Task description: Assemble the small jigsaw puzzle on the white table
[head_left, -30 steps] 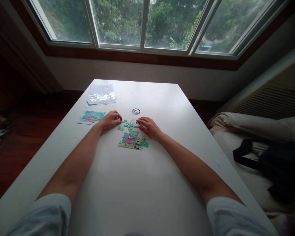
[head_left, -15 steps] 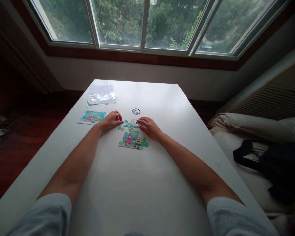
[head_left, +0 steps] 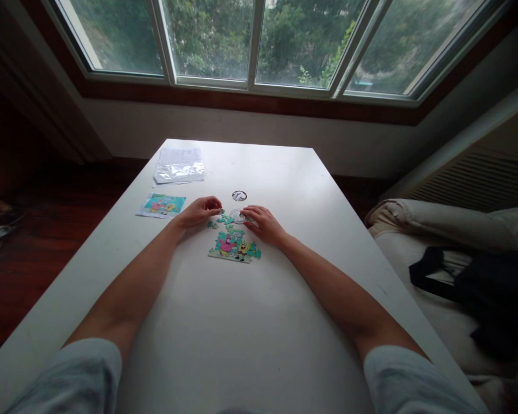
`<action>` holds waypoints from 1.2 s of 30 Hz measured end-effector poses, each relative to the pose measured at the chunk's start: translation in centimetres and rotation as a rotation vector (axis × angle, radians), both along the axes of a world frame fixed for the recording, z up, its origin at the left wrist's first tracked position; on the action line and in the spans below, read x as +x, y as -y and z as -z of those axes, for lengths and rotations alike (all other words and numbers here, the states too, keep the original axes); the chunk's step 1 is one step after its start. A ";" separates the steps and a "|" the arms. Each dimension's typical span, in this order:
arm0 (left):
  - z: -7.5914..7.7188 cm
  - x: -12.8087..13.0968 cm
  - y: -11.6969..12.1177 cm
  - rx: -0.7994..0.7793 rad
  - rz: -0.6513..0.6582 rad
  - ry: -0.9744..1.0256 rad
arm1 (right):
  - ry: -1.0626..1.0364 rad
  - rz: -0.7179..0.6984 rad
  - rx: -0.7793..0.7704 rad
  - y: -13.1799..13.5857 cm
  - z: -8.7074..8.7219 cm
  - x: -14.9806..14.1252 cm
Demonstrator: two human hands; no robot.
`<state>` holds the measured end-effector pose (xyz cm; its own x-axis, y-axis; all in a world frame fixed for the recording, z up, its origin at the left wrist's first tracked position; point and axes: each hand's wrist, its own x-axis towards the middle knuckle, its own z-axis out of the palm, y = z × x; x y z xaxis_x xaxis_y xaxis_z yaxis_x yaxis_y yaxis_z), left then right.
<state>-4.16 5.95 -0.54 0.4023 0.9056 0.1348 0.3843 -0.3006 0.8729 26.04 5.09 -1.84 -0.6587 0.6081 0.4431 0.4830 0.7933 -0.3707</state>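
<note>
A small, partly joined cartoon jigsaw (head_left: 234, 246) lies on the white table (head_left: 242, 322), with a few loose teal pieces (head_left: 225, 219) just beyond it. My left hand (head_left: 198, 211) rests at the left of those pieces, its fingers curled and pinched at a loose piece. My right hand (head_left: 263, 222) lies on the table at the right of them, fingers bent, its tips by a small clear round lid (head_left: 237, 216). What the right fingers hold, if anything, is too small to make out.
A printed picture card (head_left: 161, 204) lies left of my left hand. A clear plastic bag (head_left: 178, 165) sits at the table's far left. A small dark round disc (head_left: 239, 195) lies beyond the pieces. A cushion and a black bag (head_left: 483, 287) are at the right.
My left hand has slid a little to the right, toward the loose pieces, and its fingers have closed into a pinch. My right hand has stayed in place.
</note>
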 end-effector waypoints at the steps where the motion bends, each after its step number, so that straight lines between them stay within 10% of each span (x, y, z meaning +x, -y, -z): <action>1: 0.0 0.5 0.1 -0.015 0.020 0.027 | -0.014 -0.002 0.002 0.0 0.0 0.0; 19: -0.6 6.0 2.3 0.021 0.164 0.115 | -0.301 0.004 -0.170 0.7 -0.9 -0.7; 36: 0.5 5.0 1.9 0.203 -0.099 -0.134 | -0.410 0.001 -0.399 0.0 0.2 -0.8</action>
